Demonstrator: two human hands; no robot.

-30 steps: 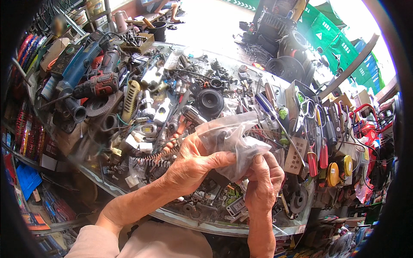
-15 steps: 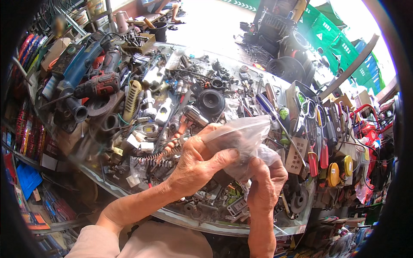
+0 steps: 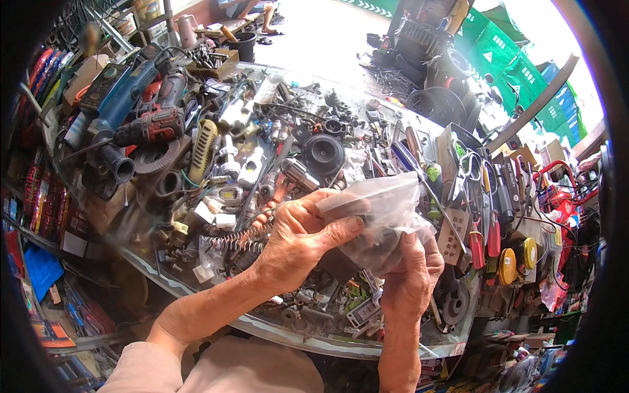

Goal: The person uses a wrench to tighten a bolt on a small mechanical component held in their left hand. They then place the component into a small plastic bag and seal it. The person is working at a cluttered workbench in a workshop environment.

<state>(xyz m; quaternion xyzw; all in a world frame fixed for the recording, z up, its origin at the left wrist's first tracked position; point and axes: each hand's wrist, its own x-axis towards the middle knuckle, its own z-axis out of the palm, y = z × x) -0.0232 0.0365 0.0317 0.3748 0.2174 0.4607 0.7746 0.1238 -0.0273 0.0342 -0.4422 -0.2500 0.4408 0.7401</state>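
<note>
A clear plastic bag [image 3: 383,216] hangs between my hands above the cluttered glass-topped table. My left hand [image 3: 304,239] pinches its left side, thumb on top and fingers behind. On the bag's lower right, my right hand [image 3: 413,275] grips with the thumb pressed against the fingers. Something dark shows through the film near my left thumb; its kind cannot be made out. Below and beyond the bag lie a round black disc-shaped part [image 3: 323,154], a coiled spring [image 3: 232,245] and several small metal parts.
A red-black cordless drill [image 3: 154,126] and a blue angle grinder [image 3: 124,98] lie at the left. Scissors [image 3: 468,169], screwdrivers and yellow tape rolls [image 3: 508,265] line the right edge. The table's glass front edge [image 3: 262,331] runs below my forearms. A person sits far back.
The bag is spread wider and flatter between my hands. My right hand has shifted slightly right, and its thumb now stands farther from my left thumb.
</note>
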